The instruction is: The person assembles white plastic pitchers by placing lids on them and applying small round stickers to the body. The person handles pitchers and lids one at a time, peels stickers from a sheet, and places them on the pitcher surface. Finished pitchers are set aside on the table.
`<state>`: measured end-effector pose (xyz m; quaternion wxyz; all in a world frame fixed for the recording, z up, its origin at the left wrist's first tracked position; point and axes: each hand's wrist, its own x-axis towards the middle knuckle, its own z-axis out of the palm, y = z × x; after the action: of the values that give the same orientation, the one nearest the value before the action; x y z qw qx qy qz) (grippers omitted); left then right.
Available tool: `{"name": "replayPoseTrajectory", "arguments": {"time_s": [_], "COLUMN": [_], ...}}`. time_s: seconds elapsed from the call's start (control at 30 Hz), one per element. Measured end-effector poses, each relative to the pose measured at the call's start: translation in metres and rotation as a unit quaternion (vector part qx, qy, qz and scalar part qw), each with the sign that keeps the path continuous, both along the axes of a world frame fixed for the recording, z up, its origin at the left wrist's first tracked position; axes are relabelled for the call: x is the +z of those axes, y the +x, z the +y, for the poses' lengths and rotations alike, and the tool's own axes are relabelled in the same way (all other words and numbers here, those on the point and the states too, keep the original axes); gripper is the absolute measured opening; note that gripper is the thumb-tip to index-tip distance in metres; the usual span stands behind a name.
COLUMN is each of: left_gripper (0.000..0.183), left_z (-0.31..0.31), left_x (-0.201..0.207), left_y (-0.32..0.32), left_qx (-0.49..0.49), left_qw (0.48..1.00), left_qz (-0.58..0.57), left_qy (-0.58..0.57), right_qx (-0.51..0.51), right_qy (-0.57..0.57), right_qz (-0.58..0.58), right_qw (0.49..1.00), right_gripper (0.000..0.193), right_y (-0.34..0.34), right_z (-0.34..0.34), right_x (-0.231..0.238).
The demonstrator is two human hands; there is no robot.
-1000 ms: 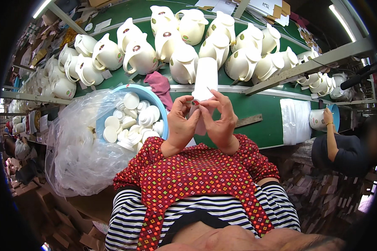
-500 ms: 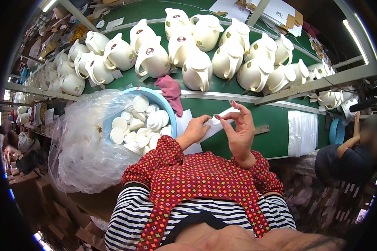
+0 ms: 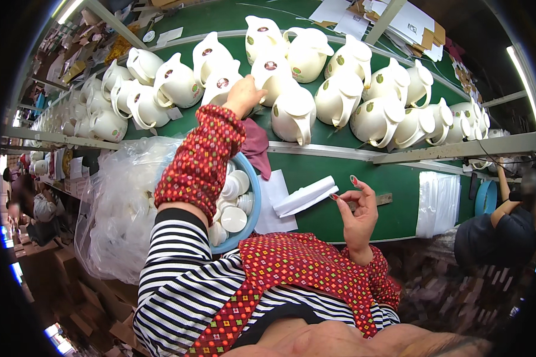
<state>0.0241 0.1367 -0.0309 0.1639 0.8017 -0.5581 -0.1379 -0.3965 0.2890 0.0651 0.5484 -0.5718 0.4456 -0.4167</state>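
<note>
Left hand (image 3: 244, 96) is stretched among white jugs (image 3: 293, 113), toward the surface's (image 3: 315, 163) far edge; grip can't be told. Right hand (image 3: 360, 221), fingers parted, is held near front edge beside folded white sheet (image 3: 305, 199), apparently laid close for easy reach.

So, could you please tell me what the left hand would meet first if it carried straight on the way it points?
The left hand would most likely meet the cream pitcher right in front of it, though depth is unclear and they may already touch.
</note>
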Motion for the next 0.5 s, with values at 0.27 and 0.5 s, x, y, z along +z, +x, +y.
{"name": "replayPoseTrajectory", "arguments": {"time_s": [0.27, 0.5], "left_gripper": [0.065, 0.052], "left_z": [0.015, 0.021], "left_x": [0.01, 0.018], "left_y": [-0.07, -0.127], "left_qx": [-0.148, -0.443], "left_qw": [0.934, 0.864], "left_qz": [-0.097, -0.219], "left_qy": [-0.31, -0.091], "right_qx": [-0.052, -0.079], "right_qy": [0.003, 0.037], "right_qz": [0.014, -0.031], "right_qw": [0.999, 0.996], "right_gripper": [0.051, 0.046], "right_y": [-0.016, -0.031], "right_z": [0.002, 0.019], "right_x": [-0.007, -0.027]}}
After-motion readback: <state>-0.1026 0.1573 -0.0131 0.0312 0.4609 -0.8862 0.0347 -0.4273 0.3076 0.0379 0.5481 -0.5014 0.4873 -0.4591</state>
